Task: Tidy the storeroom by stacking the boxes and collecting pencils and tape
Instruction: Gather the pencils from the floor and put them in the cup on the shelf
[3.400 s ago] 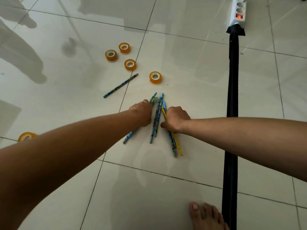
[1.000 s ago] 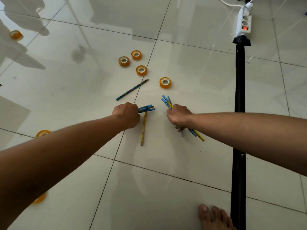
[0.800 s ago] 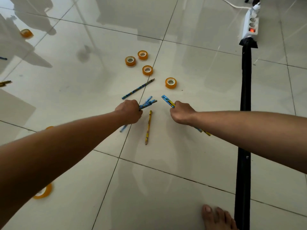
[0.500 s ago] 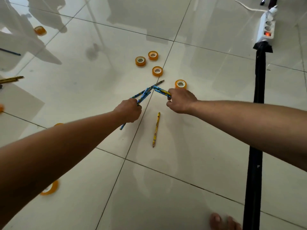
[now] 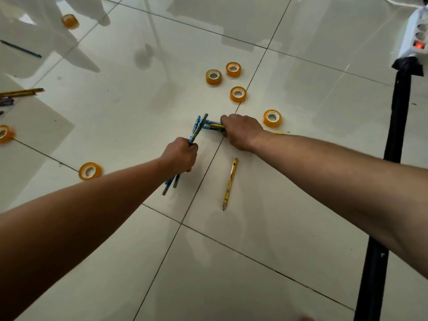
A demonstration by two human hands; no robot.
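Gripping a small bundle of blue pencils in a closed fist, the left hand is held just above the pale tiled floor, the pencils running through it so that their upper ends fan out beyond the knuckles and their lower ends show below the wrist. A second bundle of pencils, blue and yellow, is held by the right hand, whose fingers are curled over them close to the floor; the free ends of this bundle point left and meet the tips of the left hand's bundle. One yellow pencil is left lying loose on the floor, below the right hand and just right of a tile joint.

Four rolls of orange tape are seen beyond the hands: one roll just beside the right hand, another further back, and a pair behind that. A further tape roll lies left of the left forearm, one at the left edge, and one at the far upper left. More pencils are seen at the left edge. A black strip runs down the right side to a white power strip with a lit red switch.
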